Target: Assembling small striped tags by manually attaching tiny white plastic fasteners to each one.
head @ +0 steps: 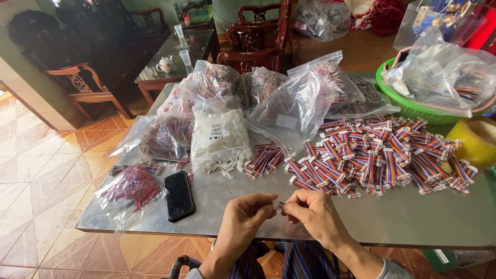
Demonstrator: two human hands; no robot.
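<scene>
Pinching a small white plastic connector [279,205] between left hand [247,217] and right hand [315,216] at lower centre, I judge fitting underway; next needs a striped ribbon-cable piece [310,175] from the pile above.

At the near edge of a grey metal table [403,217], a left hand [243,217] and right hand [315,217] pinch a small multicoloured ribbon-cable piece [279,205] between fingertips. A black smartphone [179,195] lies near the left hand, with a heap of striped ribbon cables [382,155] spread toward the table's right edge.
</scene>
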